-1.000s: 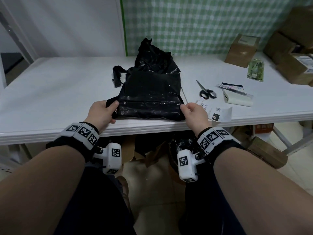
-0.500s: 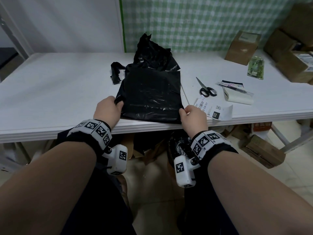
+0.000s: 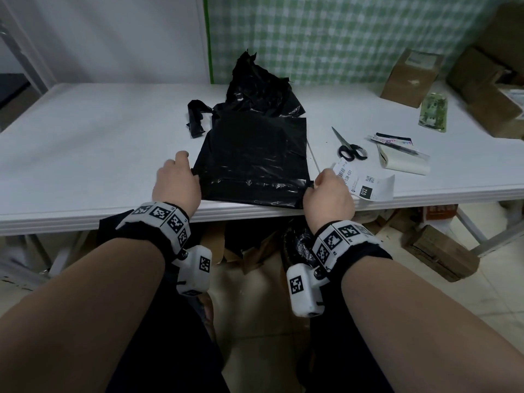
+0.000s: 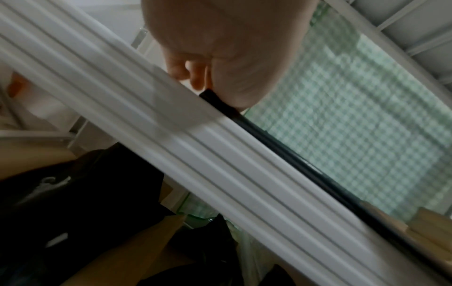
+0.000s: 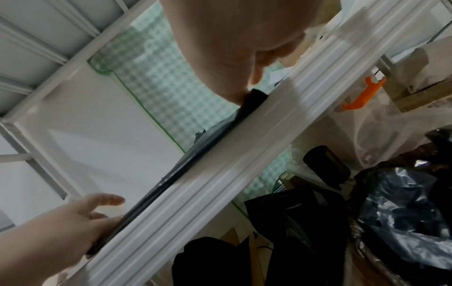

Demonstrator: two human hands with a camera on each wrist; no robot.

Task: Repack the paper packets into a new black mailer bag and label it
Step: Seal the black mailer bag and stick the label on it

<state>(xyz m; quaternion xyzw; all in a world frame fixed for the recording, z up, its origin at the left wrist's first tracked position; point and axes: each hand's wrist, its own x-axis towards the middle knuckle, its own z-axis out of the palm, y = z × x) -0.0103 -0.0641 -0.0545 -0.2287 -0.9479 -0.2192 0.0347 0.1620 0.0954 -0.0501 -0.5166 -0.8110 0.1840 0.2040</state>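
Note:
A black mailer bag point(image 3: 255, 160) lies flat on the white table point(image 3: 85, 151), its near edge at the table's front edge. A square outline shows through the film; no paper packets are visible. My left hand point(image 3: 175, 185) pinches the bag's left edge near the front corner, and in the left wrist view the thumb point(image 4: 232, 87) sits on the black edge point(image 4: 269, 139). My right hand point(image 3: 326, 194) pinches the right front corner point(image 5: 254, 96). A white printed label point(image 3: 365, 182) lies just right of that hand. The left hand point(image 5: 61, 222) also shows in the right wrist view.
A torn, crumpled black bag point(image 3: 258, 89) and a black strip point(image 3: 197, 117) lie behind the mailer. Scissors point(image 3: 348, 148), a pen point(image 3: 397, 146), a notepad point(image 3: 402, 163), a green packet point(image 3: 432, 114) and cardboard boxes point(image 3: 411, 78) fill the right. Black bags point(image 5: 403, 212) sit under the table.
My left hand has slid a little farther up the bag's left edge. The right hand stays at the right front corner, and the bag lies flatter.

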